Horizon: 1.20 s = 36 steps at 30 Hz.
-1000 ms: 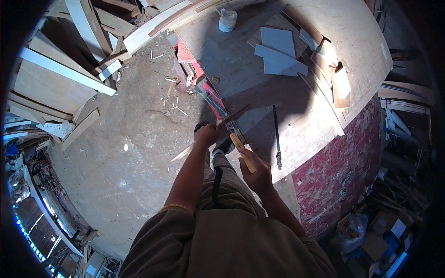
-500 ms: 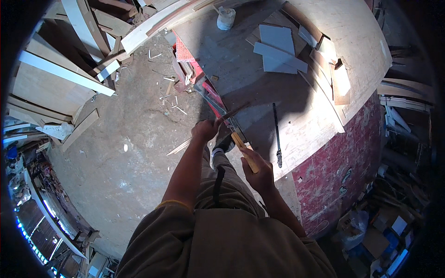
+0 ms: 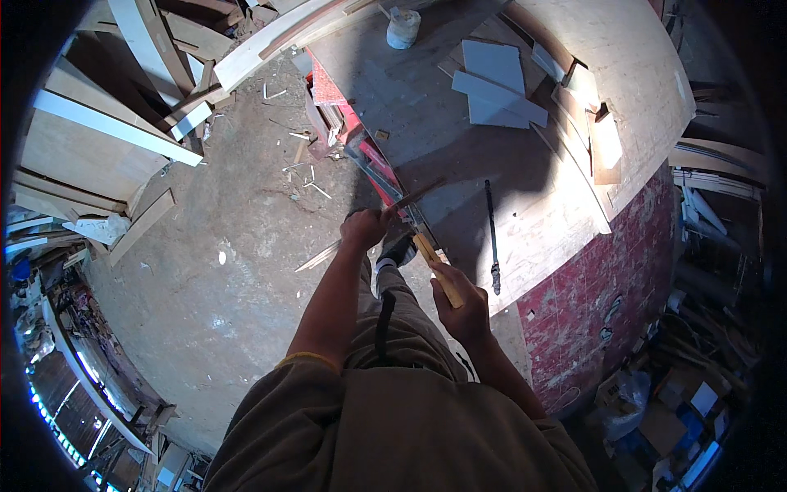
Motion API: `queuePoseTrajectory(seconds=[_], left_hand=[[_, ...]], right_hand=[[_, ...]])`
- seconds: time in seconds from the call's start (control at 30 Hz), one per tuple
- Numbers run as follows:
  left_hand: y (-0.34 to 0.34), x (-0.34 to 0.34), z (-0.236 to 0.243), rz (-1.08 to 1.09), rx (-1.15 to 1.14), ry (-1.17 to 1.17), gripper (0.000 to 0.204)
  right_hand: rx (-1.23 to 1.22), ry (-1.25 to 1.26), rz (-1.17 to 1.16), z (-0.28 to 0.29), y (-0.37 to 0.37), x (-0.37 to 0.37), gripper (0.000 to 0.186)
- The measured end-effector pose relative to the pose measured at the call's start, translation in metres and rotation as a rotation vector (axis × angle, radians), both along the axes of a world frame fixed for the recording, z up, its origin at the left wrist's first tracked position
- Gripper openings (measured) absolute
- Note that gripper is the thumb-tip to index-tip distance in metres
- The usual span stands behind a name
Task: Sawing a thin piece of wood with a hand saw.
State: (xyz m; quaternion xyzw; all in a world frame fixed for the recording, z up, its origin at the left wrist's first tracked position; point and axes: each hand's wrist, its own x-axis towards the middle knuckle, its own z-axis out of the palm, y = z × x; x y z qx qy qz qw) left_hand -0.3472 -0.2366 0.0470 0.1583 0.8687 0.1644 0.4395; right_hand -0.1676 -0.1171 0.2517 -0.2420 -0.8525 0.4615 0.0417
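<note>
Here the right hand (image 3: 464, 307) clasps a wooden handle (image 3: 427, 250); left of that grip, the left hand (image 3: 364, 230) clutches a brown strip (image 3: 418, 194).

Left hand (image 3: 366, 229), right hand (image 3: 462, 303): 2 hands curled, left farther forward.

The left hand (image 3: 366, 228) hides the near end of a dark strip (image 3: 425, 191) in its grip, while the right hand (image 3: 465, 305) covers part of a yellow handle (image 3: 425, 247), and what sits at that handle's far end is too small and dim for me to make out. A narrow white board (image 3: 497, 98) hides part of a wider white panel (image 3: 493, 61), and the brown shirt (image 3: 402, 435) is cut off at the lower edge.
</note>
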Motion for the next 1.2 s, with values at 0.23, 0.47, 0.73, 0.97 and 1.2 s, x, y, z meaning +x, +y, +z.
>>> queuePoseTrajectory(seconds=[0.23, 0.47, 0.73, 0.97, 1.2], left_hand=[[0.002, -0.001, 0.003, 0.007, -0.054, -0.052, 0.057], [0.001, 0.004, -0.005, -0.018, -0.031, -0.026, 0.061], [-0.011, -0.008, -0.021, -0.069, 0.033, -0.061, 0.067], [-0.009, -0.005, -0.014, -0.068, 0.121, -0.014, 0.058], [-0.017, 0.004, -0.025, -0.014, 0.251, -0.034, 0.052]], right_hand=[[-0.051, -0.019, -0.116, 0.005, -0.017, -0.003, 0.029], [0.030, -0.009, -0.036, 0.002, -0.020, -0.002, 0.032], [0.000, 0.033, -0.177, -0.002, -0.010, -0.006, 0.026], [0.033, -0.005, -0.138, -0.003, -0.016, 0.000, 0.026], [0.024, 0.013, -0.114, -0.007, -0.017, 0.014, 0.028]])
